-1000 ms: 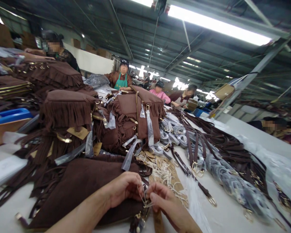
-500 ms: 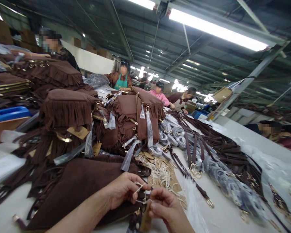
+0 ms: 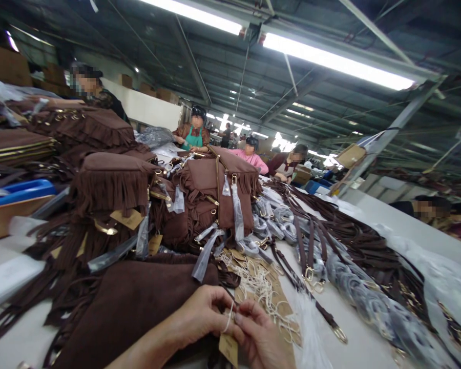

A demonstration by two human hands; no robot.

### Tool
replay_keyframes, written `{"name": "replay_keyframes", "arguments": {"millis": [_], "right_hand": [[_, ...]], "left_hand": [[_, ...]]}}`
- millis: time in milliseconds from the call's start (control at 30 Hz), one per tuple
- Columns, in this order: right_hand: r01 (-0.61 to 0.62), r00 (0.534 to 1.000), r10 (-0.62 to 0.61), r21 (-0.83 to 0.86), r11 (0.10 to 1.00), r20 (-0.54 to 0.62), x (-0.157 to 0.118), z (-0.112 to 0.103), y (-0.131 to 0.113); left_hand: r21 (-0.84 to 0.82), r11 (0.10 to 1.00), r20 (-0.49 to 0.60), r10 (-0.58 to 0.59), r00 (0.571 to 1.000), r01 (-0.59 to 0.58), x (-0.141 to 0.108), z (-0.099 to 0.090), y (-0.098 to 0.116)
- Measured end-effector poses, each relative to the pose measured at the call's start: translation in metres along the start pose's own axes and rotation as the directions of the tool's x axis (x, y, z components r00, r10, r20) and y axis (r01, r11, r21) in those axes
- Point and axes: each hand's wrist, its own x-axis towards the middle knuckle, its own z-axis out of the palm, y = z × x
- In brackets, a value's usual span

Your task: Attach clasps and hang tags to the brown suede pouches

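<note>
My left hand (image 3: 203, 315) and my right hand (image 3: 255, 330) meet at the near edge of a dark brown suede bag (image 3: 138, 302). Between my pinched fingers runs a thin white string (image 3: 229, 315), looped upright and gripped by both hands. A kraft paper hang tag (image 3: 229, 348) dangles from it below my fingertips. The bag lies flat on the table, partly under my left forearm. Just beyond my hands, a heap of white tag strings (image 3: 259, 279) rests on brown paper tags. My fingers hide the spot where the string meets the bag.
Fringed brown bags (image 3: 200, 189) are stacked ahead. To the right lie brown straps (image 3: 341, 225) and plastic-wrapped coiled straps (image 3: 361, 287) with gold buckles. A blue tray (image 3: 23, 192) is at the left. Several people work farther back, one in a green apron (image 3: 194, 138).
My hands have come closer together, and the string that was stretched between them now stands in a loop at my fingertips. The tag has turned its face into view.
</note>
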Motion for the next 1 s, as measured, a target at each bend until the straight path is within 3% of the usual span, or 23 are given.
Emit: {"name": "replay_keyframes", "arguments": {"millis": [67,133,167,233,300,333,433,633,733,900,1000], "right_hand": [[0.001,0.999,0.003,-0.094,0.996,0.036,-0.001,-0.002,-0.003],[0.077,0.997,-0.066,-0.298,0.951,0.049,-0.004,-0.006,-0.008],[0.155,0.988,-0.145,-0.436,0.886,0.057,-0.005,-0.009,-0.011],[0.32,0.932,-0.349,-0.679,0.66,0.099,-0.008,-0.013,-0.015],[0.432,0.856,-0.482,-0.77,0.469,0.187,-0.011,-0.015,-0.018],[0.473,0.832,-0.504,-0.772,0.425,0.232,-0.011,-0.015,-0.019],[0.558,0.809,-0.449,-0.737,0.382,0.38,-0.011,-0.008,-0.025],[0.6,0.8,-0.163,-0.772,0.208,0.577,-0.003,0.009,-0.047],[0.599,0.801,-0.162,-0.765,0.236,0.577,0.0,0.009,-0.056],[0.381,0.876,0.018,-0.716,0.584,0.481,0.001,-0.004,-0.066],[0.314,0.891,0.042,-0.679,0.663,0.452,-0.001,-0.017,-0.055]], "left_hand": [[-0.024,1.0,-0.05,0.002,0.999,-0.003,0.002,0.0,-0.003],[-0.069,0.998,-0.102,-0.012,0.995,0.005,0.004,0.0,-0.004],[-0.099,0.995,-0.121,-0.03,0.992,0.018,0.005,0.0,-0.004],[-0.165,0.985,-0.127,-0.071,0.989,0.049,0.006,-0.001,-0.003],[-0.224,0.972,-0.096,-0.093,0.991,0.069,0.005,0.0,-0.001],[-0.246,0.967,-0.076,-0.092,0.993,0.071,0.005,0.0,0.0],[-0.265,0.962,-0.039,-0.072,0.997,0.06,0.004,0.001,0.0],[-0.193,0.981,-0.027,-0.023,0.999,0.018,0.006,0.0,-0.009],[-0.168,0.986,0.015,-0.004,1.0,0.006,0.006,0.001,-0.011],[-0.185,0.982,-0.051,0.021,0.998,-0.03,0.014,-0.002,-0.015],[-0.219,0.972,-0.169,0.049,0.984,-0.086,0.022,-0.002,-0.019]]}}
